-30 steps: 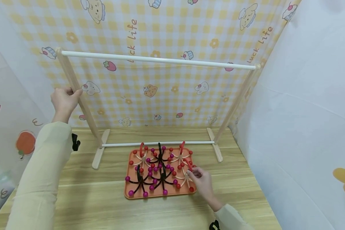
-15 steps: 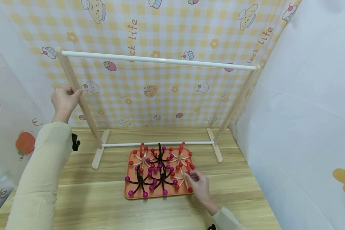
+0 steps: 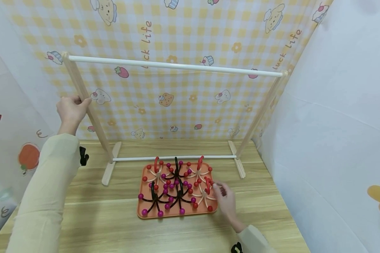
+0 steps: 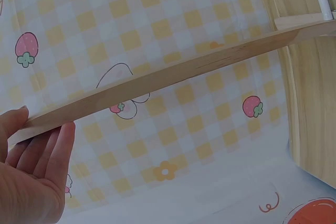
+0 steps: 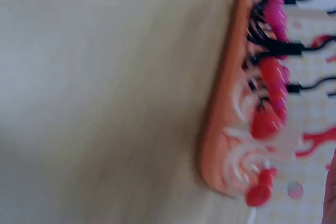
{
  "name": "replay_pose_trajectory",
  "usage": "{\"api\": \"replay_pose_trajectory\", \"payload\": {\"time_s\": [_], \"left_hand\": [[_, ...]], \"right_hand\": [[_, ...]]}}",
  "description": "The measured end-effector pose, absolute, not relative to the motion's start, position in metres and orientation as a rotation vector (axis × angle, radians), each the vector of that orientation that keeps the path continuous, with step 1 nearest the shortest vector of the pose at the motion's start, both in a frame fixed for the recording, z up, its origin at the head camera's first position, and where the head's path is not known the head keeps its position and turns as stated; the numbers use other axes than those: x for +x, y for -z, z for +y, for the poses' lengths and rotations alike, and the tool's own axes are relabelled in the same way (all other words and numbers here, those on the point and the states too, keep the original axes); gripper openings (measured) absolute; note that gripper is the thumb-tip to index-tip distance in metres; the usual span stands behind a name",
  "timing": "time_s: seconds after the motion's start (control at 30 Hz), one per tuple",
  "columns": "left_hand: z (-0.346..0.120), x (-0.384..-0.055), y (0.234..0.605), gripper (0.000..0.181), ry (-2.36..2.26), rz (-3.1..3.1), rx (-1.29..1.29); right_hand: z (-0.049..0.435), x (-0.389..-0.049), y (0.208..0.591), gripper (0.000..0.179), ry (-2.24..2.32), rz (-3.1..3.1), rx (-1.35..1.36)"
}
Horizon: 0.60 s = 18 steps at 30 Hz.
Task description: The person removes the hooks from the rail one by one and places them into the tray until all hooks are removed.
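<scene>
My left hand (image 3: pixel 72 111) holds the left wooden post (image 3: pixel 82 86) of a rack, thumb on one side and fingers on the other, as the left wrist view also shows on the post (image 4: pixel 173 74). My right hand (image 3: pixel 226 200), fingers loosely bent and with nothing in them, is just right of a cream hanger (image 3: pixel 204 195) with a red hook and red ball tips. Whether a fingertip touches one of its balls I cannot tell. That hanger stands at the front right of an orange tray (image 3: pixel 152 215). The right wrist view is blurred, with the tray edge (image 5: pixel 223 98) beside the hangers.
Other ball-tipped hangers share the tray: black ones (image 3: pixel 179 194) with magenta balls and cream ones (image 3: pixel 158 174) with red. Behind the tray runs the rack's lower bar (image 3: pixel 130 159); its white top bar (image 3: pixel 177 65) carries nothing. Wooden feet (image 3: pixel 237 160) stand on the table (image 3: pixel 107 218).
My right hand has let go of the front-right cream hanger and drawn off to the right. That hanger had shifted slightly left before. My left hand stays on the post.
</scene>
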State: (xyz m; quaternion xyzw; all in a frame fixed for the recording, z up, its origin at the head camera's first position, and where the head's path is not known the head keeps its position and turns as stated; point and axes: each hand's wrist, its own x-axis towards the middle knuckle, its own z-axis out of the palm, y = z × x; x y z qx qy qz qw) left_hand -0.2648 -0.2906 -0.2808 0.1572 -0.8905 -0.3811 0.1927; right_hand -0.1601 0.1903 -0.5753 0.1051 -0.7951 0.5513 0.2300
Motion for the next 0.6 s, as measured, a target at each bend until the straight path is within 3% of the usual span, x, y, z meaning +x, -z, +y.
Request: {"api": "replay_pose_trajectory", "payload": {"time_s": [0.1,0.27,0.37,0.6], "left_hand": [[-0.290,-0.265,0.281,0.051,1.061,-2.502,0.438],[-0.288,-0.265,0.281,0.050,1.056,-2.500,0.432],[-0.288,-0.266,0.281,0.050,1.056,-2.495,0.427],[-0.289,-0.266,0.289,0.051,1.098,-2.479,0.405]], "right_hand": [[0.202,-0.171,0.557,0.020,-1.523,-2.147,0.286],[0.199,-0.165,0.468,0.024,-1.532,-2.126,0.212],[0.202,-0.167,0.437,0.023,-1.488,-2.137,0.157],[0.235,-0.200,0.439,0.023,-1.411,-2.146,0.112]]}}
